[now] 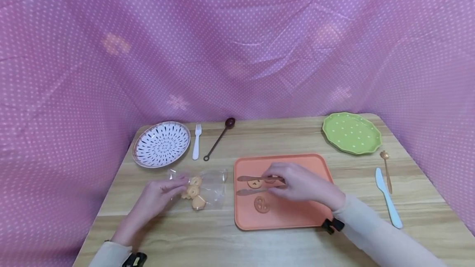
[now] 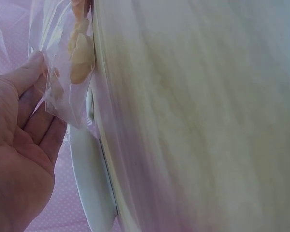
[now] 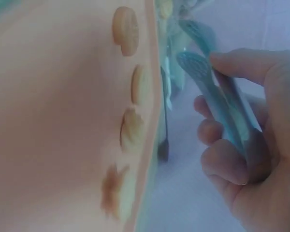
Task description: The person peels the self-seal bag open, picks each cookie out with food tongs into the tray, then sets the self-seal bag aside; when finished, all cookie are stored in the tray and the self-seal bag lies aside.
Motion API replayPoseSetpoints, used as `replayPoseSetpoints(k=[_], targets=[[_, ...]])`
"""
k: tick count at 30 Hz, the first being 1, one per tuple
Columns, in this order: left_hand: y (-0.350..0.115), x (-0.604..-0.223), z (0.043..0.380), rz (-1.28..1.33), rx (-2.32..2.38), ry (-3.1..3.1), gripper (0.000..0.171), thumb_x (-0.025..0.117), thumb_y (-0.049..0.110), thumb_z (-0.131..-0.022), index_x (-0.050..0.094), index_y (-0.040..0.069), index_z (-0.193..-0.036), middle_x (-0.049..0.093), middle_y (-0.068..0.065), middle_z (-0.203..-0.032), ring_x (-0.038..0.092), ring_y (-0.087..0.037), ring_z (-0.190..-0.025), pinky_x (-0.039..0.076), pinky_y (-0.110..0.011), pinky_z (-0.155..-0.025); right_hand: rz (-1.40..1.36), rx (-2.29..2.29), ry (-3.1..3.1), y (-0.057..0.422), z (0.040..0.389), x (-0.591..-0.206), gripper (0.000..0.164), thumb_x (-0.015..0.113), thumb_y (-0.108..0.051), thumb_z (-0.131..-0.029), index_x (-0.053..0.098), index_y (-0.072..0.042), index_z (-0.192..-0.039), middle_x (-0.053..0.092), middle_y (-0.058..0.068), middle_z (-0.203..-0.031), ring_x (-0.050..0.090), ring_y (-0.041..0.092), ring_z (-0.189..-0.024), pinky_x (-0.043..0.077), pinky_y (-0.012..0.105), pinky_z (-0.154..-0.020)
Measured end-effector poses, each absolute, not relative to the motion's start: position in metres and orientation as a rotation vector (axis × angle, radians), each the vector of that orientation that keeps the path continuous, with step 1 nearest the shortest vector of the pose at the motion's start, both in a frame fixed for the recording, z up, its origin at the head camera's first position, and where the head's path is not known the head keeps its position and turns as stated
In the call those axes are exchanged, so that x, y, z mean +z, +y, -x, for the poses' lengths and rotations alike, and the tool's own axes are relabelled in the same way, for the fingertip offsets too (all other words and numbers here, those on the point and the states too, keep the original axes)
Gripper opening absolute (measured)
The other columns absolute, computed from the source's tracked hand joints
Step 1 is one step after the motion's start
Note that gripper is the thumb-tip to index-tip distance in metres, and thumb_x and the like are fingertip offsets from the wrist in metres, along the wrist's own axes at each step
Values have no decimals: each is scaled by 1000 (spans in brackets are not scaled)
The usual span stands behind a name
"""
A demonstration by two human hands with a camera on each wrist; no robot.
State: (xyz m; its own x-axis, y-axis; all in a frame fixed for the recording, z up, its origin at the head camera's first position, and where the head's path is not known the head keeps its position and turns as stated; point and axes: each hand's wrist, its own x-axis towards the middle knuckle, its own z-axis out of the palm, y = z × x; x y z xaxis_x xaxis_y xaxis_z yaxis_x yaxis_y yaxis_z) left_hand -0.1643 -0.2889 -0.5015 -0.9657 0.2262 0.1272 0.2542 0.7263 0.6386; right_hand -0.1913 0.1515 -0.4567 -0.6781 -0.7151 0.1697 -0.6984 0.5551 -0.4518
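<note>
My left hand pinches the left edge of a clear plastic bag between thumb and fingers. Several pale cookies lie inside it. My right hand grips metal tongs over an orange tray; their tips are spread apart and point toward the bag. No cookie sits between the tips in the right wrist view. On the tray are a pretzel-shaped cookie, a round cookie and others, partly covered by the hand and tongs in the head view.
A white patterned plate, a white fork and a dark brown spoon lie at the back left. To the right are a green dotted plate, a gold spoon and a light blue knife. Pink dotted cloth surrounds the table.
</note>
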Motion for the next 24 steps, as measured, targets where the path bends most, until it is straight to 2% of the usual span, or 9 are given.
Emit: replayPoseSetpoints(k=[5,10,13,15,17,20,24], targets=[[-289,-502,162,411,-1080,-2873,23,78,30,-88,78,25,-111,70,2,-133,67,-14,-125,51,-36,-109,1298,-721,2674,120,209,-460,22,70,-36,-95,69,-32,-116,68,-11,-90,60,9,-73,49,16,-64],[-289,-501,163,419,-1053,-2865,23,78,29,-88,78,26,-111,72,2,-130,69,-14,-122,53,-36,-108,1343,-573,2720,97,220,-459,22,67,-40,-96,67,-36,-118,71,-13,-98,62,7,-79,51,22,-69],[-289,-501,164,418,-1057,-2864,23,78,29,-88,78,26,-111,72,3,-130,69,-13,-122,52,-25,-108,1367,-529,2704,89,224,-464,27,67,-35,-96,68,-35,-122,73,-13,-103,60,3,-78,51,21,-68],[-289,-501,164,417,-1061,-2859,23,78,28,-88,78,26,-111,72,3,-130,69,-13,-122,48,-14,-107,1389,-535,2674,84,227,-467,27,66,-34,-96,69,-34,-123,74,-13,-102,58,0,-76,51,19,-66],[-289,-501,164,422,-1072,-2850,23,79,27,-88,78,26,-110,72,2,-129,69,-13,-123,43,-6,-106,1406,-544,2643,79,227,-469,29,66,-34,-97,68,-33,-125,74,-13,-108,62,0,-81,54,19,-71],[-289,-501,164,431,-1075,-2842,23,80,25,-87,78,25,-110,73,2,-128,69,-14,-122,40,-2,-104,1440,-543,2614,71,227,-470,32,68,-37,-96,68,-32,-128,74,-13,-110,64,2,-85,56,20,-74],[-289,-502,163,436,-1068,-2844,23,80,25,-86,78,29,-109,74,4,-127,69,-13,-122,42,-5,-105,1497,-505,2610,62,227,-472,38,70,-40,-93,66,-31,-130,72,-13,-113,63,2,-88,56,20,-77]])
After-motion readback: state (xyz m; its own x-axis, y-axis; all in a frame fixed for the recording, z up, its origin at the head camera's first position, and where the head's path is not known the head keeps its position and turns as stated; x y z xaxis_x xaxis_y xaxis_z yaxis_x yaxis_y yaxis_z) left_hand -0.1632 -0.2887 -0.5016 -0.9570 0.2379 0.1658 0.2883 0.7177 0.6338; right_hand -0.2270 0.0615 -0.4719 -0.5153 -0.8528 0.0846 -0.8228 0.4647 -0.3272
